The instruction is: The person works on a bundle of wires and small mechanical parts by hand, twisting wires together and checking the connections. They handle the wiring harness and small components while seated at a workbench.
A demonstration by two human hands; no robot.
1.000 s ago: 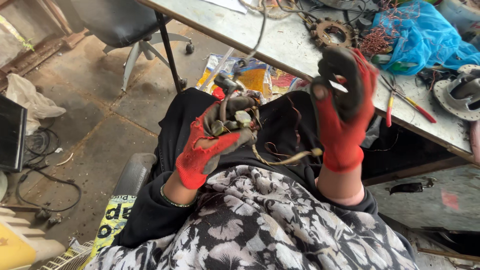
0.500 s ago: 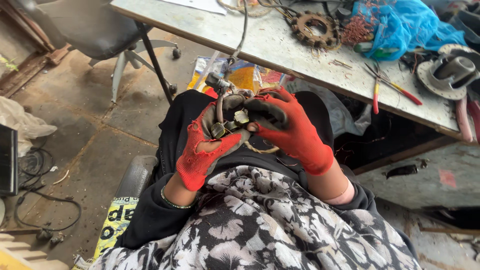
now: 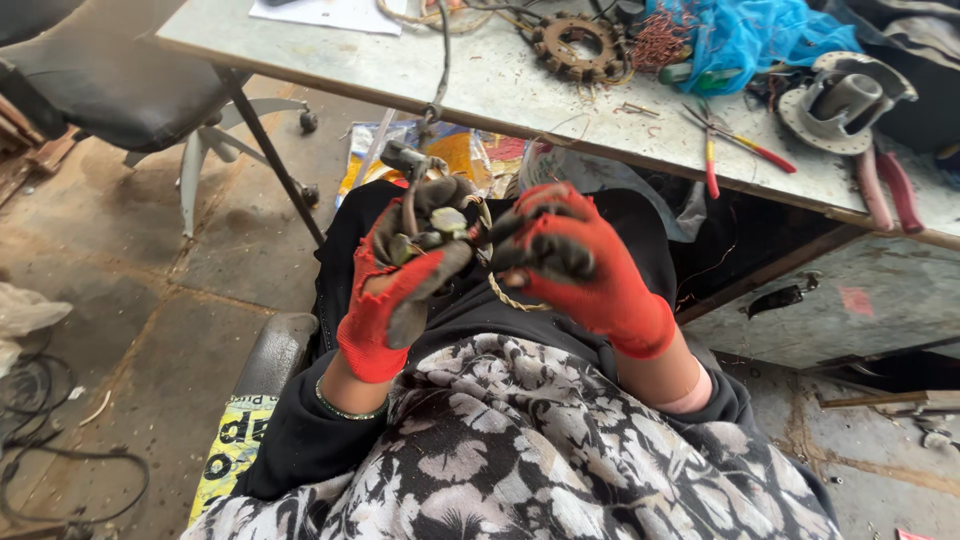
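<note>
Your left hand (image 3: 400,290), red glove, held wired part (image 3: 432,222) at frame centre, above lap; grip shut round it. Your right hand (image 3: 575,265) touched part from right, fingers curled on wire (image 3: 510,298) looping below; grip narrow. Surface (image 3: 480,75) across top of frame: stator ring (image 3: 575,45), pliers (image 3: 712,150), blue bag (image 3: 745,35). Chair (image 3: 110,85) upper left.

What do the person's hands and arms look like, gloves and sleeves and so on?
Both hands wear red knit gloves with dark, grimy coated palms and fingertips: left hand, right hand. The sleeves are black. A thin green bangle circles the left wrist. A black-and-white floral cloth drapes the front.
</note>
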